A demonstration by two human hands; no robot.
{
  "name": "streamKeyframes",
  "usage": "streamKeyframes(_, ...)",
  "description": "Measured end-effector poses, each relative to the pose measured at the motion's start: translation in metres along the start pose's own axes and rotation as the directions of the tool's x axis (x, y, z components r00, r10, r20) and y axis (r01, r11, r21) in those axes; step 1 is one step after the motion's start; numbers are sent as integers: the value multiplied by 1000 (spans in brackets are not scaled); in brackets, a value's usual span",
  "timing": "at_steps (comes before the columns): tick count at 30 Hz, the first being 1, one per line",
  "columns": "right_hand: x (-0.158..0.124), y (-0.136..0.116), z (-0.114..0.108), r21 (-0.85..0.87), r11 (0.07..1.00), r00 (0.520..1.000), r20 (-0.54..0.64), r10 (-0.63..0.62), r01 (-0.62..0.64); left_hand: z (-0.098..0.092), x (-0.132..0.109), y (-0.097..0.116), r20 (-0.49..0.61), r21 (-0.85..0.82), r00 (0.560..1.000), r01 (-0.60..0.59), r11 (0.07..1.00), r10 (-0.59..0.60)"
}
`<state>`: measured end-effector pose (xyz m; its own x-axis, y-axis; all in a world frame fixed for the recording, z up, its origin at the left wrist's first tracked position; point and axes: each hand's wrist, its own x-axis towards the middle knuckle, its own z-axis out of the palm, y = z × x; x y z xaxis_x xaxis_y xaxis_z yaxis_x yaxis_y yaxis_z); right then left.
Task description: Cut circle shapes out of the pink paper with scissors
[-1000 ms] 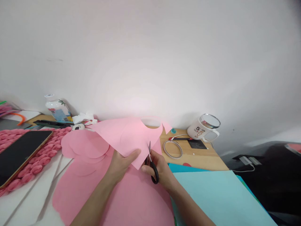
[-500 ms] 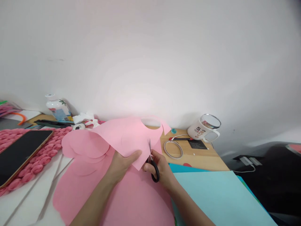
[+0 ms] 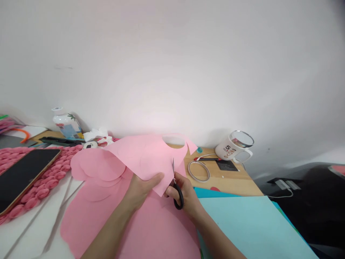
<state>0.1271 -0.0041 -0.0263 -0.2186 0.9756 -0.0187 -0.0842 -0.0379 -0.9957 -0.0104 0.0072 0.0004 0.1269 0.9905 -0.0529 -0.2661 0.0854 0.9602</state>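
My left hand [image 3: 142, 189] pinches the lower edge of a pink paper sheet [image 3: 132, 153], thumb on top and fingers hidden beneath. The sheet has a rounded piece cut out near its top right, leaving a thin curved strip. In my right hand [image 3: 185, 194] are black-handled scissors [image 3: 178, 196], my fingers in the loops. Their blades point up and away at the sheet's right edge, with one blade showing above the paper. Under the raised sheet lie more pink papers [image 3: 159, 230], and several cut pink rounds [image 3: 101, 165] overlap to the left.
A white mug [image 3: 229, 147] stands at the back right, beside a cable loop [image 3: 198, 171] and a pen. Light blue sheets [image 3: 250, 223] cover the right front. On the left, a phone [image 3: 27, 172] rests on a pink knitted mat [image 3: 40, 190]; a white bottle [image 3: 67, 124] is behind.
The sheet's lower corner and the scissors have shifted slightly to the right. Both hands keep their holds.
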Motion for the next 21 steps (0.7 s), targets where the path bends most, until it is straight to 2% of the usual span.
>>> streamKeyframes(9, 0, -2, 6, 36, 999, 997, -61, 41, -39, 1, 1, -1, 67, -9, 998, -10, 1000, 10)
streamKeyframes(16, 0, 2, 3, 53, 999, 998, -56, 12, -9, 3, 1, -3, -32, 35, 999, -16, 999, 17)
streamKeyframes(21, -1, 0, 1, 53, 998, 998, -59, -31, 34, 4, 1, -2, -4, 55, 1000, -19, 998, 19)
